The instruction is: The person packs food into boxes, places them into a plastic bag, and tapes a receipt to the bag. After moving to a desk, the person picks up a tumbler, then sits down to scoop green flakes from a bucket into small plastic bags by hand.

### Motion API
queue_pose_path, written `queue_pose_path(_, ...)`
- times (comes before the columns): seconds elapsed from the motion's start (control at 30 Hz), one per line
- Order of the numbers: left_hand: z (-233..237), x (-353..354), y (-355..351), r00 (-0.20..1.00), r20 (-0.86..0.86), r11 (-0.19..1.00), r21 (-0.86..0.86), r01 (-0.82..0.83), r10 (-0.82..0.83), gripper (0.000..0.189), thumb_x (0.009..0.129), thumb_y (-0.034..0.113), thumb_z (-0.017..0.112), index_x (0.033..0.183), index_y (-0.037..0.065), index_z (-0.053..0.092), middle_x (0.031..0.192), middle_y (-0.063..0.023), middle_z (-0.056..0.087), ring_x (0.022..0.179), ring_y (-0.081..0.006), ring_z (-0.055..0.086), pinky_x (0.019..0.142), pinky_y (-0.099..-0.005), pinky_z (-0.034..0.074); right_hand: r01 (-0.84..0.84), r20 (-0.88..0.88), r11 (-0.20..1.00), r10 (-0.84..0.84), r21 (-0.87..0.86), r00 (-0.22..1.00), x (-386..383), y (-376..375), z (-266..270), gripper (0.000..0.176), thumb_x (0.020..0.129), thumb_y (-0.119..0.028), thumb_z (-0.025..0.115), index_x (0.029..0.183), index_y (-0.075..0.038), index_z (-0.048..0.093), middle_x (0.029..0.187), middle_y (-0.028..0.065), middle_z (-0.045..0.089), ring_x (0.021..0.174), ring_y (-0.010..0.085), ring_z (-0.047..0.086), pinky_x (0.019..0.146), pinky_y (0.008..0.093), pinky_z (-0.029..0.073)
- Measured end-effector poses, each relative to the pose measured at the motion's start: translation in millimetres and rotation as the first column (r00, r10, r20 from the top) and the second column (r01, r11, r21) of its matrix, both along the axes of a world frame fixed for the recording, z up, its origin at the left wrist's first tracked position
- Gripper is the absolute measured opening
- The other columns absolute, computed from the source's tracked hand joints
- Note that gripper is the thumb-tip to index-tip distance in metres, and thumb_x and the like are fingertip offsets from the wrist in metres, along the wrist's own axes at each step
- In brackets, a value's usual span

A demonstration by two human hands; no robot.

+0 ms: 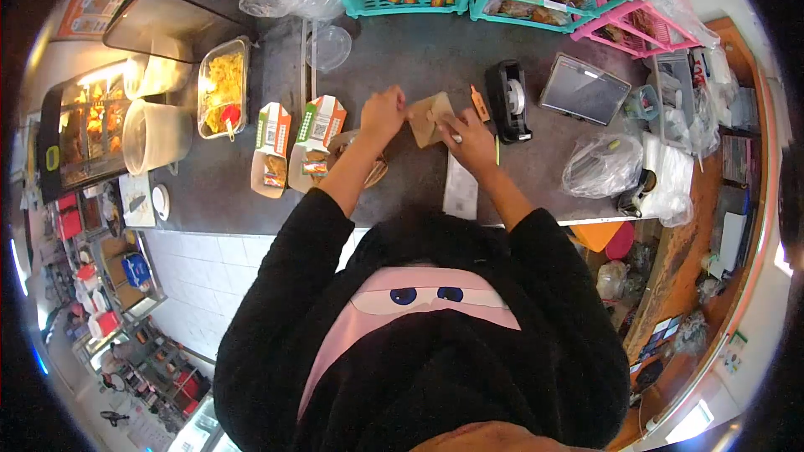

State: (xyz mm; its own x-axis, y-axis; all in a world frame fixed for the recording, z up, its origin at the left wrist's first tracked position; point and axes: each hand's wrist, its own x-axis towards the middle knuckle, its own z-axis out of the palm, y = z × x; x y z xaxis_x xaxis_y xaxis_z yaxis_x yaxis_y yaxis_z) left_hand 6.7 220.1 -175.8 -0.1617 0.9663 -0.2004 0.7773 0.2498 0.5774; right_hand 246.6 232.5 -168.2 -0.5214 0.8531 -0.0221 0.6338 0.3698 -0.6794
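One brown paper piece (pixel 429 120) above a dark worktop (pixel 402 59)

The right hand (pixel 473 141) is bent in, with its thumb and fingers closed on the right side of the brown paper piece. The left hand (pixel 387 113) is at the other side, with its fingers curled and their tips just beside the left edge. It is too hard to tell if they pinch it. So the paper is right between the two hands.

It looks very light, thin and easy to bend. It would likely crease or rip if pulled hard, but it does not look slippery. A soft pinch at the edges or corners should hold it best.

Near the right hand are an orange tool (pixel 479 104) and a black tape holder (pixel 507 100). A brown bowl (pixel 378 172) is partly hidden by the left arm (pixel 353 172). Farther left are two food boxes (pixel 318 125).
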Motion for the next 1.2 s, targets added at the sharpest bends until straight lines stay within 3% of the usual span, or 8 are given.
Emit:
queue_pose_path(0.03, 10, -1, 5, 0.995, 0.057, 0.996, 0.021, -0.081, 0.08, 0.025, 0.082, 0.021, 0.079, 0.099, 0.011, 0.064, 0.093, -0.0134, 0.071, 0.093, -0.0385, 0.07, 0.078, -0.0498, 0.056, 0.053, 0.035, 0.994, -0.05, -0.1, 0.998, 0, -8, 0, 0.021, 0.09, -0.02, 0.074, 0.109, -0.013, 0.074, 0.117, 0.0093, 0.06, 0.112, 0.033, 0.061, 0.091, 0.044, 0.055)
queue_pose_path(0.13, 3, 0, -4, 0.991, -0.088, 0.991, 0.088, 0.104, -0.096, 0.024, 0.082, 0.018, 0.077, 0.1, 0.009, 0.063, 0.096, -0.0152, 0.069, 0.09, -0.0393, 0.07, 0.079, -0.0496, 0.057, 0.058, -0.044, 0.979, -0.05, 0.195, 0.998, -9, -32, -2, 0.019, 0.09, -0.021, 0.074, 0.106, -0.011, 0.075, 0.119, 0.0097, 0.062, 0.112, 0.037, 0.06, 0.087, 0.0438, 0.056)
queue_pose_path(0.27, 17, 48, -40, 0.994, -0.11, 0.989, 0.142, 0.031, -0.015, 0.027, 0.082, 0.016, 0.076, 0.107, 0.011, 0.067, 0.112, -0.0133, 0.065, 0.091, -0.0386, 0.069, 0.082, -0.0499, 0.057, 0.115, -0.143, 0.909, -0.062, 0.4, 0.988, -18, -10, -21, 0.018, 0.088, -0.015, 0.076, 0.106, -0.009, 0.073, 0.12, 0.0124, 0.065, 0.108, 0.0352, 0.059, 0.088, 0.0452, 0.053)
queue_pose_path(0.33, 22, 62, -51, 0.996, -0.091, 0.977, 0.211, 0.01, 0.01, 0.028, 0.083, 0.017, 0.076, 0.109, 0.01, 0.067, 0.12, -0.0135, 0.062, 0.092, -0.0395, 0.068, 0.084, -0.0498, 0.057, 0.08, -0.168, 0.956, -0.033, 0.284, 0.985, -13, 6, -18, 0.016, 0.089, -0.016, 0.076, 0.103, -0.009, 0.074, 0.119, 0.0104, 0.066, 0.109, 0.033, 0.059, 0.09, 0.0447, 0.052)
queue_pose_path(0.5, 21, 54, -42, 0.997, -0.069, 0.962, 0.269, 0.036, -0.018, 0.022, 0.085, 0.019, 0.076, 0.101, 0.006, 0.07, 0.107, -0.0121, 0.067, 0.092, -0.0345, 0.07, 0.082, -0.0454, 0.057, -0.005, -0.254, 0.998, -0.013, -0.069, 0.967, -6, 32, -19, 0.018, 0.085, -0.021, 0.08, 0.099, -0.01, 0.075, 0.098, 0.006, 0.066, 0.099, 0.03, 0.056, 0.095, 0.0418, 0.044)
queue_pose_path(0.6, 17, 54, -43, 0.999, 0.04, 0.948, 0.316, -0.044, 0.033, 0.018, 0.086, 0.019, 0.076, 0.097, 0.006, 0.073, 0.098, -0.0117, 0.071, 0.087, -0.0323, 0.072, 0.077, -0.0428, 0.058, -0.047, -0.147, 0.997, 0.037, -0.066, 0.988, 1, 35, -22, 0.016, 0.085, -0.019, 0.081, 0.096, -0.008, 0.076, 0.091, 0.0075, 0.066, 0.093, 0.027, 0.061, 0.088, 0.0404, 0.048)
queue_pose_path(0.7, 18, 57, -42, 0.991, 0.108, 0.929, 0.351, -0.113, 0.08, 0.015, 0.086, 0.017, 0.076, 0.096, 0.006, 0.075, 0.094, -0.0124, 0.073, 0.08, -0.0317, 0.073, 0.073, -0.0409, 0.058, -0.022, -0.25, 0.977, -0.032, -0.211, 0.968, -3, 29, -30, 0.017, 0.086, -0.019, 0.081, 0.097, -0.006, 0.077, 0.091, 0.0072, 0.066, 0.084, 0.022, 0.065, 0.078, 0.0344, 0.052)
queue_pose_path(1.2, 20, 64, -45, 0.982, 0.149, 0.946, 0.284, -0.159, 0.12, 0.013, 0.084, 0.016, 0.075, 0.093, 0.008, 0.079, 0.1, -0.008, 0.074, 0.091, -0.0315, 0.071, 0.08, -0.0424, 0.057, 0.211, -0.152, 0.965, -0.235, -0.156, 0.96, -21, 15, -42, 0.017, 0.081, -0.02, 0.083, 0.094, -0.01, 0.078, 0.095, 0.01, 0.07, 0.092, 0.0291, 0.065, 0.09, 0.0421, 0.047)
